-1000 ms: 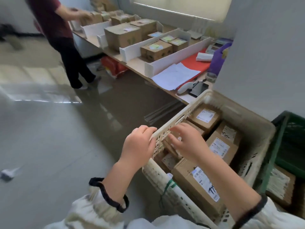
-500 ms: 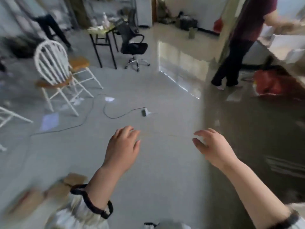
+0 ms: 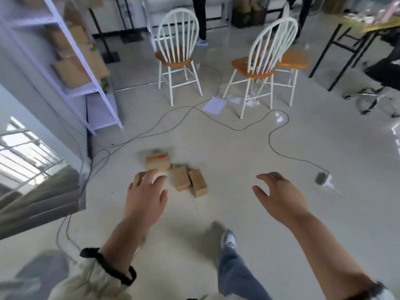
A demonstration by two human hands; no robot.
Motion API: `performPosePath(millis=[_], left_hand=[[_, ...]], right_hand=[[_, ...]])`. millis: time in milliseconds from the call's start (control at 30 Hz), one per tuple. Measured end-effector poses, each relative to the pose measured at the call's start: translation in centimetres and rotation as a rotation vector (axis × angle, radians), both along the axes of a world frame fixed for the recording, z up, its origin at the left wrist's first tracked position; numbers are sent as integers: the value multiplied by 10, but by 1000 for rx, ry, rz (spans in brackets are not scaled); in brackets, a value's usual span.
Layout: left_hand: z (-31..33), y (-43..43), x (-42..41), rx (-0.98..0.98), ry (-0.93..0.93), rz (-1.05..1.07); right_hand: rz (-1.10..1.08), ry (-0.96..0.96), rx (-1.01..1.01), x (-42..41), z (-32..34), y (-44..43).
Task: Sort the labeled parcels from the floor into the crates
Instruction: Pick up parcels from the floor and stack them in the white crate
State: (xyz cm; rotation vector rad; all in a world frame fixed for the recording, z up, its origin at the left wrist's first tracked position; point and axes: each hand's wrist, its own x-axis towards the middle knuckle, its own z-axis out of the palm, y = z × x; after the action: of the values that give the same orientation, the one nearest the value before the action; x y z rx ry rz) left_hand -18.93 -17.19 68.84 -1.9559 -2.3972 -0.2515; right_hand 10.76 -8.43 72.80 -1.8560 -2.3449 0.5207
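Note:
A small heap of brown cardboard parcels (image 3: 181,178) lies on the pale floor ahead of me; the back one (image 3: 157,162) shows a blurred label with an orange mark. My left hand (image 3: 145,195) hovers empty, fingers spread, in front of the heap's left side and covers part of it. My right hand (image 3: 279,194) is also empty with fingers apart, held out well to the right of the parcels. No crate is in view.
Black cables (image 3: 218,122) snake across the floor to a plug adapter (image 3: 323,179). Two white chairs (image 3: 176,55) (image 3: 263,66) stand beyond the parcels, a metal shelf rack (image 3: 86,79) with boxes at left. My foot (image 3: 228,239) steps forward. Table legs and an office chair are at right.
One second ago both hands were at a crate full of parcels. My view has swung round across the room to the parcels on the floor, and both hands are empty.

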Motion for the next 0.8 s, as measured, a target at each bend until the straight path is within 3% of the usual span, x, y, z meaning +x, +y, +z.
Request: performPosePath(millis=[300, 500, 633, 800], left_hand=[[-65, 78, -37, -200, -128, 352], [-162, 200, -50, -228, -175, 232], [-274, 285, -64, -339, -161, 96], [-473, 362, -93, -518, -65, 4]], right_hand=[[222, -54, -165, -67, -82, 166], [228, -124, -209, -114, -183, 277], [176, -145, -274, -143, -299, 331], [144, -75, -374, -189, -498, 381]])
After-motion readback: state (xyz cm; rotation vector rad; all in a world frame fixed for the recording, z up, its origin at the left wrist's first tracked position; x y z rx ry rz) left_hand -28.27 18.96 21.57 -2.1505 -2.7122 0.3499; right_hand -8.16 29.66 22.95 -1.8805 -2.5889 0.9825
